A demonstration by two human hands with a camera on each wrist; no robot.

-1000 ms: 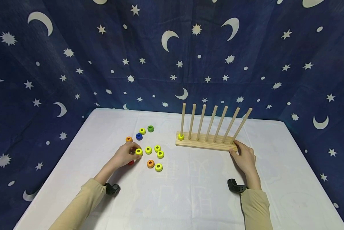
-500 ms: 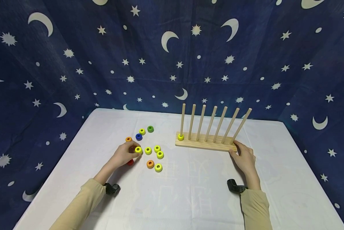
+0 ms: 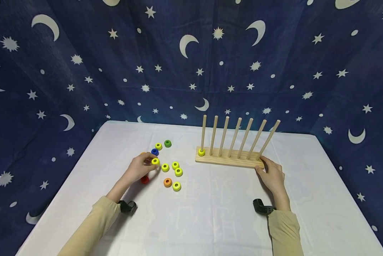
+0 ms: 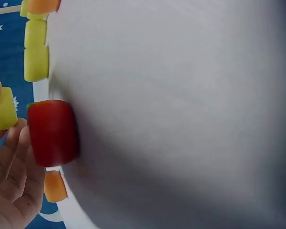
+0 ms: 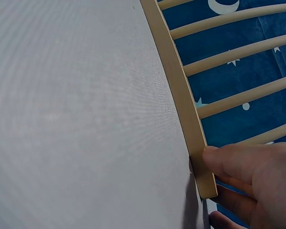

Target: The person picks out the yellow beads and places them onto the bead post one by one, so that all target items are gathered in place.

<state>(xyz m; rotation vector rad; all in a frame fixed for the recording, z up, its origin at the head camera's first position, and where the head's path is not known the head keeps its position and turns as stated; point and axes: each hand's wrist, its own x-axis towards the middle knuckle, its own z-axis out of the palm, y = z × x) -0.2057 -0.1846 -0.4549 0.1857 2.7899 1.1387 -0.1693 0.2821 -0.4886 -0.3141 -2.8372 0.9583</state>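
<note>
My left hand (image 3: 137, 169) pinches a yellow ring bead (image 3: 155, 161) between thumb and fingers. In the left wrist view that yellow bead (image 4: 3, 109) is held up off the table, above the level of the red bead (image 4: 53, 133). My right hand (image 3: 273, 176) grips the right end of a wooden peg rack (image 3: 226, 161), thumb in front and fingers behind. Several upright pegs stand on the rack. Around the foot of the leftmost peg sits one yellow bead (image 3: 202, 152); the other pegs are bare.
Loose beads lie on the white table left of the rack: several yellow ones, a green bead (image 3: 167, 143), a blue bead (image 3: 155, 152) and an orange bead (image 3: 167, 182). Another orange one is mostly behind my left hand. A star-patterned blue cloth (image 3: 166, 92) hangs behind.
My left hand has raised the yellow bead slightly and shifted a little away from me, showing more of the red bead and covering most of an orange one. The right hand stays put.
</note>
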